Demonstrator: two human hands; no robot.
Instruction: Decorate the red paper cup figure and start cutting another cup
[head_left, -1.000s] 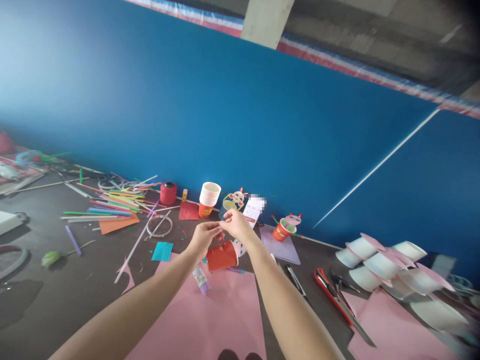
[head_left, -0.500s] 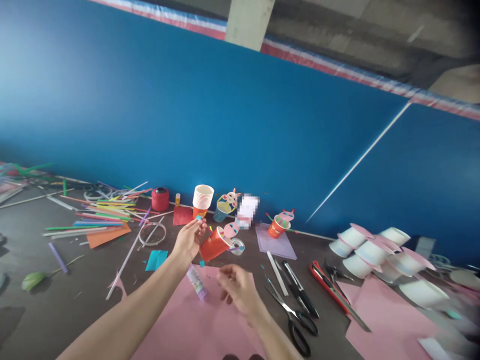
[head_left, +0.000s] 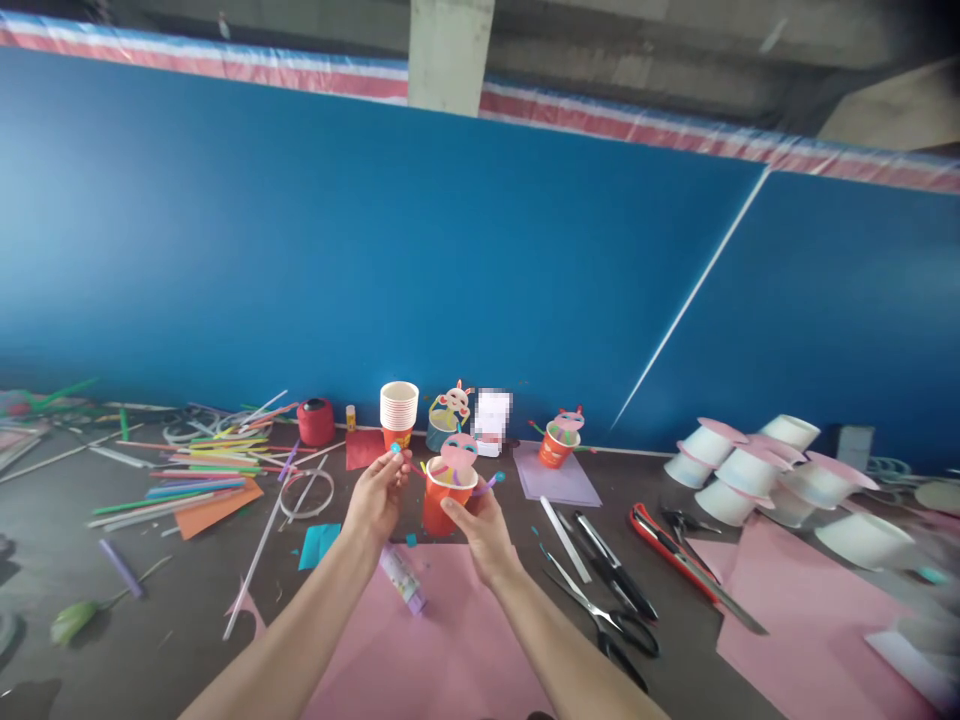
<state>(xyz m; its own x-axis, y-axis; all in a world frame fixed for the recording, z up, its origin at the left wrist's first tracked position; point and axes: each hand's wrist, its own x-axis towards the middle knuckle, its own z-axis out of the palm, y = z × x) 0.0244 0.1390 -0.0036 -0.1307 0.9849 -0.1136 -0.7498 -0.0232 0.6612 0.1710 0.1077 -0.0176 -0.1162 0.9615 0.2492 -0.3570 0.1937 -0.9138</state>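
Observation:
My left hand (head_left: 379, 500) pinches a small blue piece (head_left: 396, 450) between thumb and fingertips, just left of a red paper cup (head_left: 444, 508). My right hand (head_left: 487, 535) grips that cup from its right side, thumb on the front wall. A pink paper figure (head_left: 457, 452) with a face and ears rises out of the cup. On the cup's right side a purple arm ends in a blue tip (head_left: 499, 478). Below the cup, a glue stick (head_left: 403, 578) lies on a pink paper sheet (head_left: 420, 660).
Behind stand stacked paper cups (head_left: 399, 405), another cup figure (head_left: 448, 425) and a red cup figure (head_left: 559, 445). Straws (head_left: 202, 470) spread at left. Scissors (head_left: 600, 610), a pen (head_left: 615, 565) and a red utility knife (head_left: 675, 555) lie at right, near white cups (head_left: 750, 470).
My right hand has moved up and taken hold of the red cup. The cup has gone from tilted to upright. My left hand still pinches the blue piece.

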